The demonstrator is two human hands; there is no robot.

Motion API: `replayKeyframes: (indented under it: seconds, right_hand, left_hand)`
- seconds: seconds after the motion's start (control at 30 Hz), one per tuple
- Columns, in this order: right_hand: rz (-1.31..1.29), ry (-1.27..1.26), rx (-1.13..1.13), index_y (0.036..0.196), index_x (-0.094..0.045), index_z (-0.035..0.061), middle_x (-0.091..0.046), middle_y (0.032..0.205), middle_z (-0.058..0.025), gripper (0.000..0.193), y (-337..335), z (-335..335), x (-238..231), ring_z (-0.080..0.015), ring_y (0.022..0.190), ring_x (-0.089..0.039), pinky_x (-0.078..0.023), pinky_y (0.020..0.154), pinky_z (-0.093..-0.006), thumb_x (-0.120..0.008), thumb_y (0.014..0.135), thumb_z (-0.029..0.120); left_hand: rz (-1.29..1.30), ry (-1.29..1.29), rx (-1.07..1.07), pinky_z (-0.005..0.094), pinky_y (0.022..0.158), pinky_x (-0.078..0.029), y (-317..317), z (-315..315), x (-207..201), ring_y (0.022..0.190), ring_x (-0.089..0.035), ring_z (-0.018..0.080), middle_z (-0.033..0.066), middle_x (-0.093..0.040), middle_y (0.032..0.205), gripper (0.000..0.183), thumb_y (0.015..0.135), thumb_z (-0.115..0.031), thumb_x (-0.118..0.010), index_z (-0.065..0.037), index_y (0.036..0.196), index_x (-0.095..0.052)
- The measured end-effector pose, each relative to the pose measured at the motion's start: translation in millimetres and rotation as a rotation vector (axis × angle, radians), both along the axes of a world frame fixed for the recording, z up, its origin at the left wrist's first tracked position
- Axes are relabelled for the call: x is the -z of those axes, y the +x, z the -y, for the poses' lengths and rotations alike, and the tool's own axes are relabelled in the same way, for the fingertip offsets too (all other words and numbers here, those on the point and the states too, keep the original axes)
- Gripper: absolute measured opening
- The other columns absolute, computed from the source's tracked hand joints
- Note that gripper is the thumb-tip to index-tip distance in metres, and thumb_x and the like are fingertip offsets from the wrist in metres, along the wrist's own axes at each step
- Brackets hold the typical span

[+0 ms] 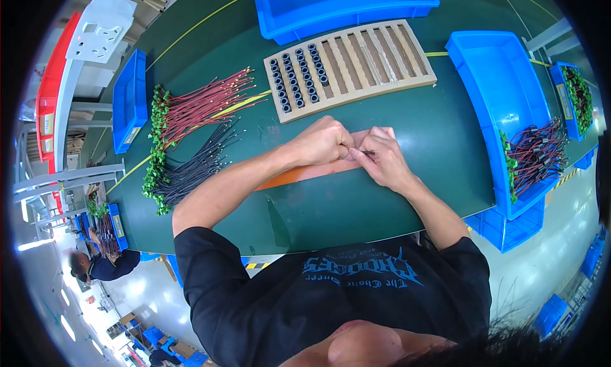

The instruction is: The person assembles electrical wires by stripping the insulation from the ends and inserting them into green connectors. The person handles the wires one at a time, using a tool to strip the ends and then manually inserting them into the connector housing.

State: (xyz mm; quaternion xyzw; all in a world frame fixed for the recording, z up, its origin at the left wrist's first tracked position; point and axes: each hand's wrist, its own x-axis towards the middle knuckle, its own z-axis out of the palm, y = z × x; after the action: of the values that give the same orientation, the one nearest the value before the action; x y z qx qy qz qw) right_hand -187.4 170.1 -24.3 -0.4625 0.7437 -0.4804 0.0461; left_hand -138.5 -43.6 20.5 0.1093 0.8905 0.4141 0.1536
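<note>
My left hand (323,142) and my right hand (386,162) meet over an orange strip (299,175) lying on the green table. The left fingers are curled into a fist, thumb side against the right hand. A small dark piece (369,153) shows at the pinched right thumb and fingers; it is too small to name. Whatever the left fingers grip is hidden. Beyond the hands stands a wooden rack (347,71), its left columns filled with black ring-shaped parts (299,77). Left of the hands lie red wires (207,103) and black wires (194,169), all with green connectors.
A blue bin (503,93) at the right holds wires with green connectors and black parts (538,150). Another large blue bin (344,10) stands at the far side, and a smaller one (130,103) at the left. Another person (105,265) works at the far left.
</note>
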Motion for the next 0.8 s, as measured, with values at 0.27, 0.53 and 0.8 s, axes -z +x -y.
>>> replayKeyframes:
  seconds: [0.27,0.53,0.8]
  right_hand:
    - [0.001,-0.002,0.003,0.074,-0.066,0.0080,-0.055,0.064,-0.0039,0.022,-2,-1,1,-0.0238,0.067,-0.052,-0.039,0.078,-0.0387,-0.078,0.090,0.018]
    - [0.045,0.014,0.077,0.076,-0.067,0.0072,-0.055,0.066,-0.0027,0.022,-8,5,0,-0.0205,0.068,-0.050,-0.037,0.077,-0.0360,-0.078,0.091,0.019]
    - [0.006,0.018,0.090,0.075,-0.065,0.0077,-0.057,0.065,-0.0020,0.026,-5,9,0,-0.0209,0.069,-0.054,-0.040,0.079,-0.0369,-0.077,0.092,0.023]
  left_hand:
    - [-0.040,0.079,-0.026,0.0432,0.064,-0.052,8,-8,1,0.064,-0.065,0.0315,0.0184,-0.070,0.073,0.007,0.080,-0.003,-0.074,0.004,0.083,-0.075]
    - [-0.342,0.124,-0.372,0.0377,0.085,-0.056,65,10,-24,0.093,-0.071,0.0269,0.0140,-0.076,0.096,0.020,0.081,-0.010,-0.083,0.001,0.098,-0.079]
    - [-0.388,0.130,-0.597,0.0335,0.083,-0.057,101,-6,23,0.090,-0.071,0.0228,0.0114,-0.077,0.096,0.018,0.082,0.000,-0.082,0.000,0.101,-0.081]
